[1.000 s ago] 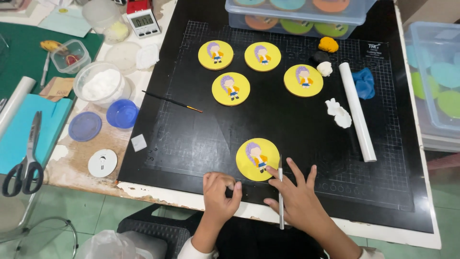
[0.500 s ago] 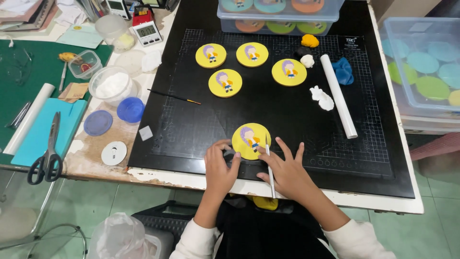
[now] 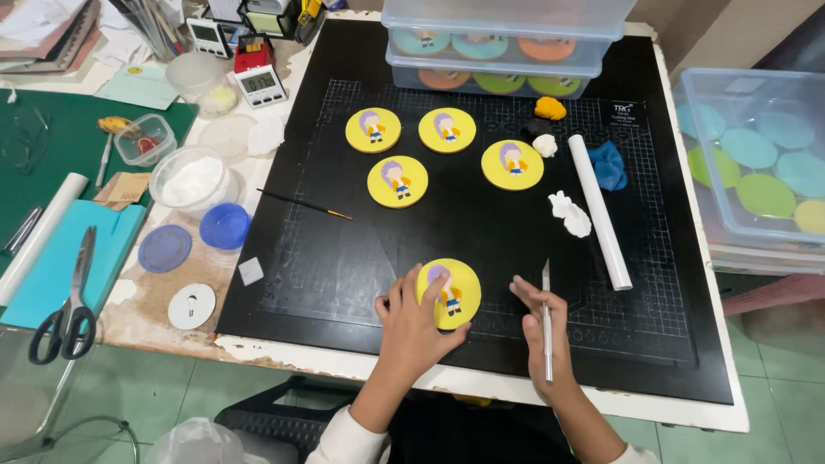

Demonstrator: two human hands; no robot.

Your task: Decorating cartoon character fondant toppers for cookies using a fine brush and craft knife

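Observation:
My left hand (image 3: 411,326) rests its fingers on the near edge of a yellow disc (image 3: 454,288) that bears a small purple-haired figure and lies on the black cutting mat (image 3: 481,232). A thin craft knife (image 3: 546,320) is gripped in my right hand (image 3: 545,339), blade pointing away from me, just right of that disc. Several more yellow figure discs (image 3: 397,181) lie farther up the mat.
A white rolling pin (image 3: 599,210), white clay (image 3: 570,213), blue clay (image 3: 608,165) and orange clay (image 3: 550,108) sit at right. A fine paintbrush (image 3: 305,204) lies at left. Clear boxes of coloured discs (image 3: 507,39) stand behind. Scissors (image 3: 70,296), lids and a powder tub (image 3: 189,180) are on the left bench.
My left hand has moved onto the near yellow disc. My right hand has drawn away to the right with the knife. The view has shifted closer.

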